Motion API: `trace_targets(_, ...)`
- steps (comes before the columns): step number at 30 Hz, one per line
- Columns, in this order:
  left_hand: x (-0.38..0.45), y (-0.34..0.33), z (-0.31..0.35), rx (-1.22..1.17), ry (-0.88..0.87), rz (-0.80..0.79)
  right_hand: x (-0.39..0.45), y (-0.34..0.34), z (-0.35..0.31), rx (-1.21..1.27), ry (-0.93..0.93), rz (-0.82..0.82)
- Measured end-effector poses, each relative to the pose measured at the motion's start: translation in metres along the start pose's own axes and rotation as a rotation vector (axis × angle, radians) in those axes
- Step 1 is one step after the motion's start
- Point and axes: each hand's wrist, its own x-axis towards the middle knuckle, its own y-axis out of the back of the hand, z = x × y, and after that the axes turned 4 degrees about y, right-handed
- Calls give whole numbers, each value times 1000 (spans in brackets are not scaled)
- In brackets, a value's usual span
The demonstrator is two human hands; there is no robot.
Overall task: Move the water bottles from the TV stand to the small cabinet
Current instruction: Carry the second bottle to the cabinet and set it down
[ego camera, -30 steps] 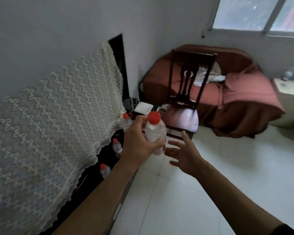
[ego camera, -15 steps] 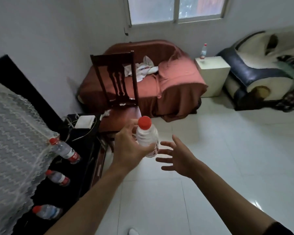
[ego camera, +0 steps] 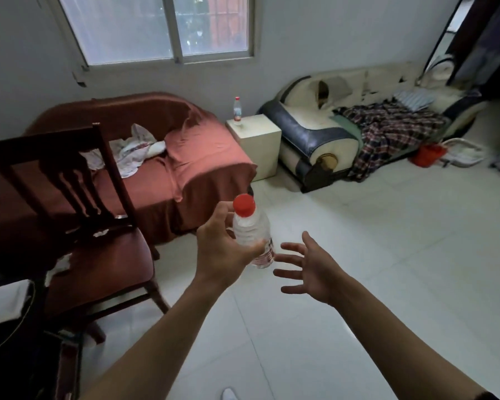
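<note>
The left hand (ego camera: 220, 249) gripped a clear water bottle (ego camera: 251, 235) with a red cap (ego camera: 244, 205), fingers and thumb curled round its body, holding it upright over the tiled floor (ego camera: 358, 255). The right hand (ego camera: 309, 267) hung just beside the bottle's lower end, fingers spread, holding nothing and not touching it. Across the room a second red-capped bottle (ego camera: 237, 108) stood upright on the small cream cabinet (ego camera: 257, 140), between the rust-covered sofa (ego camera: 162, 157) and the cream-and-navy sofa (ego camera: 329, 131).
</note>
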Motion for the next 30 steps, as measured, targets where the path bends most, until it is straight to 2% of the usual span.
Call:
trace_targets(5,71,-27,-12,-88,-71,-91,38,15,-40,38,56,105)
trace_targets(13,157,-83,-19,-89,-125,-182,89,48,-83,98,108,219)
trace_targets(23,268,-198,-15,18,-188,-235,195,125,-161,82,97,194)
trace_targets(30,346,-257,-8,16,-117,-187,261,168,-234,29,77,152)
